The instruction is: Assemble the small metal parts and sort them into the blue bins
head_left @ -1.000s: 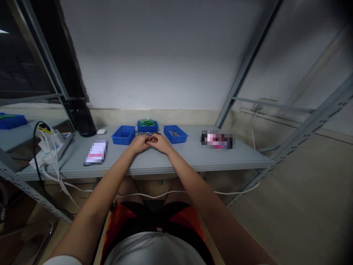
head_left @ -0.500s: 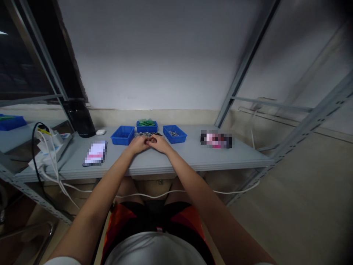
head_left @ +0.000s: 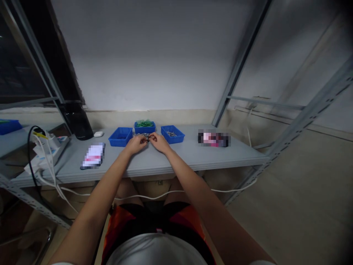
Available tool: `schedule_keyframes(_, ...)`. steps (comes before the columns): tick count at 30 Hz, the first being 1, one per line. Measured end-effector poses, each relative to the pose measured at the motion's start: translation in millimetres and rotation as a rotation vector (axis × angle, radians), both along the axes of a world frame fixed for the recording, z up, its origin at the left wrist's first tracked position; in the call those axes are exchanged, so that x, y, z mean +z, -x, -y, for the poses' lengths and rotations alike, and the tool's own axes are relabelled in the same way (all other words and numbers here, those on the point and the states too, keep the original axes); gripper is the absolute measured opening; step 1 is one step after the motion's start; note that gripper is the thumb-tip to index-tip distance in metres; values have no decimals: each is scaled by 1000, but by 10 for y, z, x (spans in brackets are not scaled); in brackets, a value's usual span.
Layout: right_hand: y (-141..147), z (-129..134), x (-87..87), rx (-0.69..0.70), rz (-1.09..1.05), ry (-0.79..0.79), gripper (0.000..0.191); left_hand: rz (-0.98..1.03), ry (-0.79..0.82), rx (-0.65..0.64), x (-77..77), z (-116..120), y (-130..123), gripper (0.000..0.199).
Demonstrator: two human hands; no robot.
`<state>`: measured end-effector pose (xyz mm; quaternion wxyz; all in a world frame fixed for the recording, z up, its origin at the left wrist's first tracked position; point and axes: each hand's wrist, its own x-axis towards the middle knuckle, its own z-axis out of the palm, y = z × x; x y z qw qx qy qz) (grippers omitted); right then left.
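Observation:
My left hand [head_left: 137,144] rests over the middle of the grey tabletop [head_left: 154,161], its fingers curled in a pinch. Close beside it, my right hand [head_left: 160,143] also has its fingertips pressed together. Whatever either hand holds is too small to make out. Just behind the fingers lies a pile of small shiny metal pieces [head_left: 141,135], partly covered by the hands. A blue bin [head_left: 176,140] to the right holds similar loose metal pieces [head_left: 171,134]. Behind the pile, another blue bin [head_left: 145,130] contains green packets [head_left: 145,123]. Left of my hands stands a third blue bin [head_left: 120,142] with nothing visible inside.
At left are a phone [head_left: 93,155], a white case [head_left: 98,134], a black bottle [head_left: 79,123] and a power strip [head_left: 46,152] with cables. A blurred pink-and-black object [head_left: 214,138] lies at right. Metal shelf posts [head_left: 242,59] frame the table; a white cable [head_left: 157,197] hangs below its front edge.
My hands, whose fingertips met before, are now slightly apart, the left one shifted a little left. The whole view has moved slightly.

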<state>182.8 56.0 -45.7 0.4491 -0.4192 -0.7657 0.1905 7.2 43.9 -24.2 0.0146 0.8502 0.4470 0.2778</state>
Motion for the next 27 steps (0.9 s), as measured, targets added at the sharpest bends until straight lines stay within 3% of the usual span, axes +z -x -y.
schedule_keyframes(13,-17,-37,-61,80,40,0,16,68,-34,45,50,36,-9,28)
schedule_keyframes(16,-37,-72,-94,27,101,-12,16,129,-133,214,125,60,66,25)
schedule_keyframes(19,-71,-103,-125,-76,197,-6,16,266,-291,567,194,85,215,28)
schedule_keyframes(22,-93,-112,-145,-165,278,20,16,299,-346,779,213,104,355,27)
schedule_keyframes(25,-87,-104,-156,-220,342,13,20,312,-356,855,209,113,392,28)
schedule_keyframes(27,-71,-98,-162,-228,395,-16,26,298,-360,784,213,114,342,31)
